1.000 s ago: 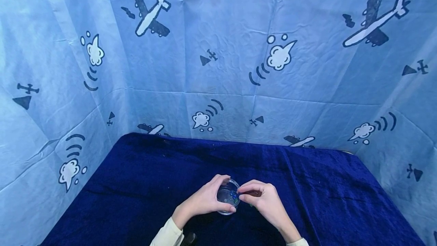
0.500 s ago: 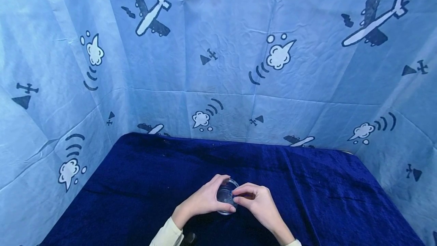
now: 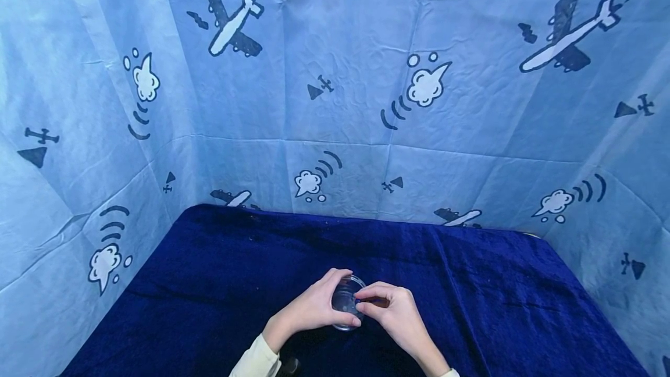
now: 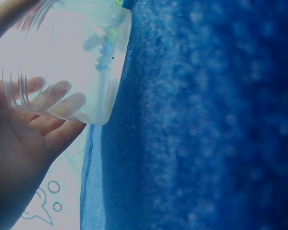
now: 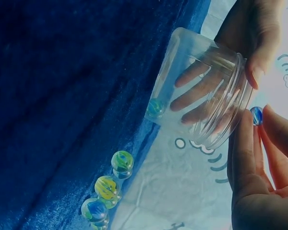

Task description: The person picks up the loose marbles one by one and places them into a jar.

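Observation:
My left hand [image 3: 309, 308] grips a clear plastic jar [image 3: 344, 301] round its side, with the thumb in front. In the right wrist view the jar [image 5: 170, 62] has its threaded mouth turned towards my right hand [image 3: 398, 310]. Between thumb and fingertips that hand pinches a blue glass marble [image 5: 257, 116], right at the rim. One greenish marble [image 5: 156, 108] shows at the jar's base. Through the clear wall in the left wrist view, blurred blue and green marbles [image 4: 104, 50] appear.
On the dark blue velvet cloth [image 3: 251, 260] a green marble [image 5: 122, 160], a yellow marble [image 5: 106, 187] and a blue marble [image 5: 94, 209] lie near the jar, with more partly hidden behind. A light blue curtain [image 3: 356, 115] printed with planes hangs round the table.
My right hand has shifted slightly left, to the jar's mouth, and a blue marble now shows in its fingertips. The left hand and the jar have hardly moved.

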`<state>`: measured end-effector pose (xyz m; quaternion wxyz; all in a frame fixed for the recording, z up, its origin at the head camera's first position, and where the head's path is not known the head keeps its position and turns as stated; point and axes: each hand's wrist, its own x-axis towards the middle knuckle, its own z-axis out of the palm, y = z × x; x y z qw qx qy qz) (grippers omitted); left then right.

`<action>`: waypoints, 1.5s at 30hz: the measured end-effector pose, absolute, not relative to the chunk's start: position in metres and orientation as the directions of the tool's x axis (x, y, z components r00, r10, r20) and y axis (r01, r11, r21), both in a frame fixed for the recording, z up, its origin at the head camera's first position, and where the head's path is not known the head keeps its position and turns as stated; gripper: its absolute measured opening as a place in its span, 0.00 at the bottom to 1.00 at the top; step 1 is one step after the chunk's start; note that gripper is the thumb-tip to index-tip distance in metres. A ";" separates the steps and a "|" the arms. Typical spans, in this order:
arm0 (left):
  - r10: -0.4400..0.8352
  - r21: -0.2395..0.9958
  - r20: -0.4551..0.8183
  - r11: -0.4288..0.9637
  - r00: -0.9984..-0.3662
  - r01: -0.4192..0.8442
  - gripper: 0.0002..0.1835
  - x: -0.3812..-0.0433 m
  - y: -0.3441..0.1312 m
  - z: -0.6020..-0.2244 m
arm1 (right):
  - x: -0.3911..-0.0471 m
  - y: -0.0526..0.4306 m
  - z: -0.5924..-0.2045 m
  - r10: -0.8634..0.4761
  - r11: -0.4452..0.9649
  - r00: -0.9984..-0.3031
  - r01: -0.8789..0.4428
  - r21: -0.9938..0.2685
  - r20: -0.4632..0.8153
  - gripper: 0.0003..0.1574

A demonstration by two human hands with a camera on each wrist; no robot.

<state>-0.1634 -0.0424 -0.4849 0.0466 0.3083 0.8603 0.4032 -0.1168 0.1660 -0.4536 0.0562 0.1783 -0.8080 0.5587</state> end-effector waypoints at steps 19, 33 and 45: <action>0.568 0.718 0.169 0.489 -0.805 0.495 0.48 -0.165 -0.042 -0.487 | -0.118 0.167 -0.454 -0.230 0.318 -0.927 -0.359 -0.877 0.296 0.06; 0.563 0.719 0.169 0.491 -0.809 0.491 0.48 -0.165 -0.041 -0.485 | -0.120 0.168 -0.452 -0.233 0.309 -0.929 -0.351 -0.884 0.288 0.06; 0.564 0.726 0.167 0.485 -0.809 0.488 0.49 -0.165 -0.040 -0.484 | -0.121 0.170 -0.453 -0.207 0.317 -0.931 -0.353 -0.880 0.299 0.04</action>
